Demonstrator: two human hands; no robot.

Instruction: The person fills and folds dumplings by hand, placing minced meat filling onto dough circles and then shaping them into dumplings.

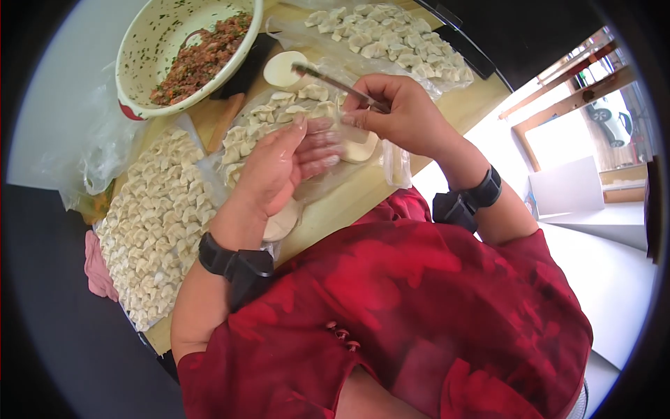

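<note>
Through the remote feed, I hold the thin stick at upper centre firmly pinched in my right hand, its tip best kept clear of the dough round, my left hand loosely spread and ideally relaxed.

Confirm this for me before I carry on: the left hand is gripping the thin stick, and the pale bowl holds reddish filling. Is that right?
Not quite: the right hand is gripping the thin stick, not the left hand, as the head view shows. The pale bowl does hold reddish filling.
</note>
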